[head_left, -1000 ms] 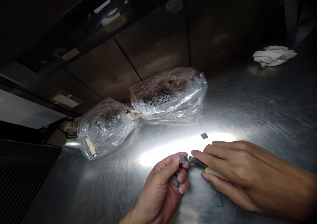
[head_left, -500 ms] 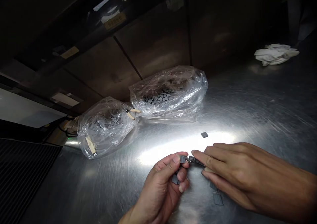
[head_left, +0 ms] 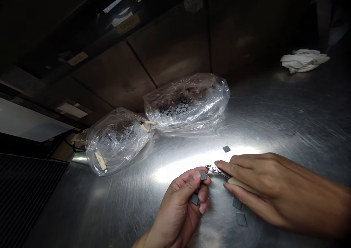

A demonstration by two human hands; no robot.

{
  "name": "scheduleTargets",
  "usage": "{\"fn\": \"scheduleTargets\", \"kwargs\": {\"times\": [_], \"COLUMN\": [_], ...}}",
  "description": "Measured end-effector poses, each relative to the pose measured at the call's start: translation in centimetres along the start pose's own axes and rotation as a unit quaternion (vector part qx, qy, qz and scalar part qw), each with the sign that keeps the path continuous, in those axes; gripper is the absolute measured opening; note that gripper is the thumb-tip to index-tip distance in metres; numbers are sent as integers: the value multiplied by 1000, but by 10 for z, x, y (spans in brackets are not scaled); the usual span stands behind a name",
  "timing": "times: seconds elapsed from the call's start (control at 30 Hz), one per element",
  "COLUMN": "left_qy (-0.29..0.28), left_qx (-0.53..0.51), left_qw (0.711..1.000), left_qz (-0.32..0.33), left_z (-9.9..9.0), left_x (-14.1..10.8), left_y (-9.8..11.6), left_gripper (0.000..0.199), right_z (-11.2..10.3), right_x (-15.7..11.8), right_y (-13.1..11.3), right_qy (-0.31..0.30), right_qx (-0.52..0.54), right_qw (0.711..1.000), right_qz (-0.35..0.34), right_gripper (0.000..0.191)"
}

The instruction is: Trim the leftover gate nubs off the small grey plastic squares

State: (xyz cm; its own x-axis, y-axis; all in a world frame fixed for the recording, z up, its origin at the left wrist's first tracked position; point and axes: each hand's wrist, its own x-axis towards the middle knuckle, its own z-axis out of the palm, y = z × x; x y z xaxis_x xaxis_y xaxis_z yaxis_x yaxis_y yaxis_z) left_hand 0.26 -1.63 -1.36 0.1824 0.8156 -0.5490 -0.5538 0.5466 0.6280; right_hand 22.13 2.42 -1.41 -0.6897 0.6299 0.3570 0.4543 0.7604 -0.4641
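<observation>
Steel worktop (head_left: 274, 120), bottom centre of the frame: the left hand (head_left: 178, 204) pinches a grey piece (head_left: 203, 175) edge-out, apparently for access, beside cutters (head_left: 218, 170) gripped in the right hand's (head_left: 270, 189) fingers.

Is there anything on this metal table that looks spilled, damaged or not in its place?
Nothing looks clearly spilled or damaged. Slightly odd: one grey ribbed piece lies alone beyond the right hand, away from the others. The white cloth at the far right is crumpled, perhaps simply set down.
</observation>
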Motion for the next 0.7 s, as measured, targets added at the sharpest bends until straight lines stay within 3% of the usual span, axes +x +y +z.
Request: {"fn": "scheduleTargets", "kwargs": {"times": [0.23,0.7], "left_qy": [11,22], "left_qx": [11,7], "left_qw": [1000,1000], "left_qz": [11,-2], "left_z": [-1,-1], "left_x": [0,0], "left_y": [-3,-2], "left_gripper": [20,27], "right_z": [4,3], "right_x": [-4,-5], "right_y": [-5,-5], "right_qy": [30,-5], "right_qx": [11,1], "right_qw": [999,1000], "right_qz": [25,26], "right_gripper": [16,18]}}
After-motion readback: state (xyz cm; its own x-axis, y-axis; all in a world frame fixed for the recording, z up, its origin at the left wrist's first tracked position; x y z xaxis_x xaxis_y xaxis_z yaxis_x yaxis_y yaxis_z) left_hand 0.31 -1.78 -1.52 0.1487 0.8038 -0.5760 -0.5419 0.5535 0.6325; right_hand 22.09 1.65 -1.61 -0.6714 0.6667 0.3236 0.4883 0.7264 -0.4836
